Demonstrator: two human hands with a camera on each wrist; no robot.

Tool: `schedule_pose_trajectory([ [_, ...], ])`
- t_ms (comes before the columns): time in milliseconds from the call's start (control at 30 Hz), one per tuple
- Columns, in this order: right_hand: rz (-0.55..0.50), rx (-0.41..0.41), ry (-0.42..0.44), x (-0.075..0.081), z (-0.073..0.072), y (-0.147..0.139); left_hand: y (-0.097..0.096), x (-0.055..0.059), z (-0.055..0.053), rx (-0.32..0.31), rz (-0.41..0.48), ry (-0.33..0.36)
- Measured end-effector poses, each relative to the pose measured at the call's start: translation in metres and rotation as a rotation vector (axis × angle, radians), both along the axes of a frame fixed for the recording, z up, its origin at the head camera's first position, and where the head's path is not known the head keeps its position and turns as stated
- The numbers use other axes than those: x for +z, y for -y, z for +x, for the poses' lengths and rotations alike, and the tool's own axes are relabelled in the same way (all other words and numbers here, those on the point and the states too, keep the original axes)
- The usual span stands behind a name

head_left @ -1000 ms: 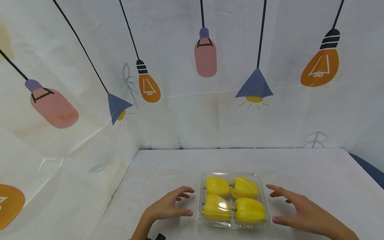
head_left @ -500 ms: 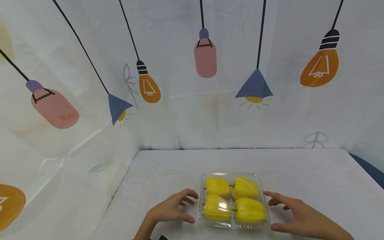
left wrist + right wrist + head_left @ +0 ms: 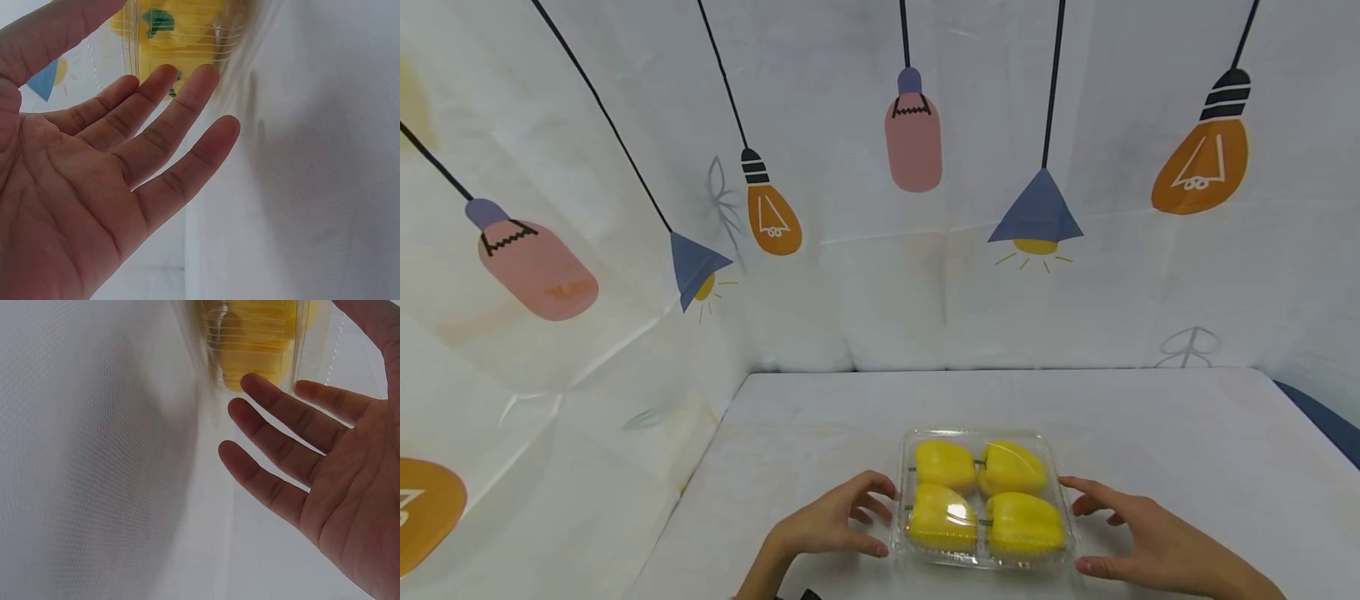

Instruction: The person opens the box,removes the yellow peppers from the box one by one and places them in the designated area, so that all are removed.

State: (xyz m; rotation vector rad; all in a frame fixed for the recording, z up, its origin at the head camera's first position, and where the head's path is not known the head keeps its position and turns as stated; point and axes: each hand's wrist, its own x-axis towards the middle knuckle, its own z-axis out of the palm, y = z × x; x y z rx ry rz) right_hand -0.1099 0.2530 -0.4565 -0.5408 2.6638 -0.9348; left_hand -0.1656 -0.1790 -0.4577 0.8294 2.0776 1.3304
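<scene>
A clear plastic clamshell box (image 3: 977, 561) lies on the table in the head view, with several yellow bell peppers (image 3: 1027, 523) in it, their green stems pointing left. My left hand (image 3: 831, 518) is at the box's left side, fingers relaxed and fingertips right at its wall. Across from it, my right hand (image 3: 1150, 537) has its forefinger tip at the right wall and the thumb lower down near the front corner. Both palms face the box. In the left wrist view the fingers (image 3: 172, 175) are spread below the ribbed box side; the right wrist view shows similarly spread fingers (image 3: 275, 456).
The white tabletop (image 3: 820, 408) extends behind the box and to both sides. A white curtain (image 3: 850, 308) printed with hanging lamps and bulbs stands along the back and left edges. A dark blue strip (image 3: 1318, 425) shows beyond the table's right edge.
Both hands have moved inward to the sides of the box, the left one going right and the right one going slightly left. The box has stayed in place.
</scene>
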Motion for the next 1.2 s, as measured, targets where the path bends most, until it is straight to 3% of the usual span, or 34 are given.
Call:
schedule_pose_trajectory([
  [567,0.0,0.023,-0.001,-0.0017,-0.0023,-0.0006,-0.004,-0.0023,-0.0012,-0.013,0.054,0.023],
  [933,-0.055,-0.022,0.119,-0.0045,-0.0008,0.0015,-0.0044,-0.0065,-0.0016,-0.039,0.155,0.2],
  [1200,-0.069,-0.025,0.14,-0.0042,-0.0012,0.0038,-0.0064,-0.0042,-0.0001,-0.008,0.087,0.269],
])
